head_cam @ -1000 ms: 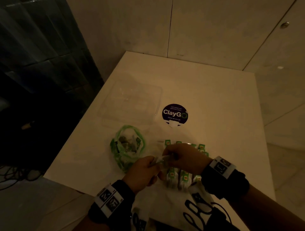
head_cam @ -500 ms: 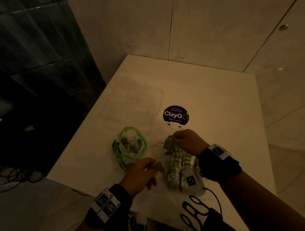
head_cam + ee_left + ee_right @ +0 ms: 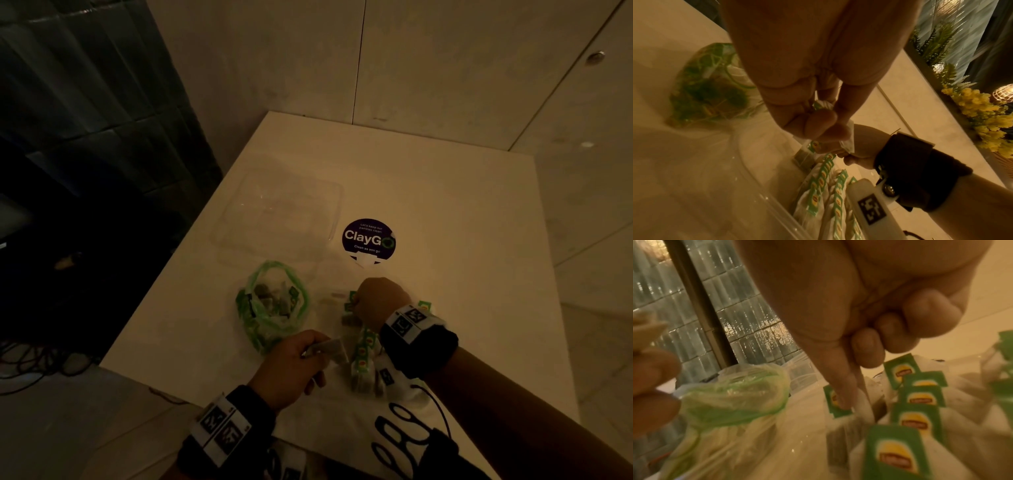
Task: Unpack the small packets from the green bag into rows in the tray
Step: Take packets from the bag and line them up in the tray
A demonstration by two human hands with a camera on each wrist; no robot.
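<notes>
- Since the earlier frame, the right hand (image 3: 378,301) has been carried to the row's far end, a packet (image 3: 838,400) pinched there.
- A second packet (image 3: 329,349) is pinched by the left hand (image 3: 291,363) beside the green bag (image 3: 272,305).
- The tag should be set flush with its neighbours in the tray (image 3: 748,186).

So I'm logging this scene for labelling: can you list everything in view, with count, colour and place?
green bag: one, translucent green, on the table left of the tray, open with packets inside.
tray: one, clear plastic, in front of the person, holding rows.
packets in rows: many, count unclear, white with green-and-yellow tags, in the tray.
clear lid: one, transparent, beyond the bag.
round sticker: one, dark purple with white lettering, mid-table.
table: one, white.
left hand: pinching one pale packet.
right hand: fingers curled, setting a green-tagged packet at the row's far end.
</notes>
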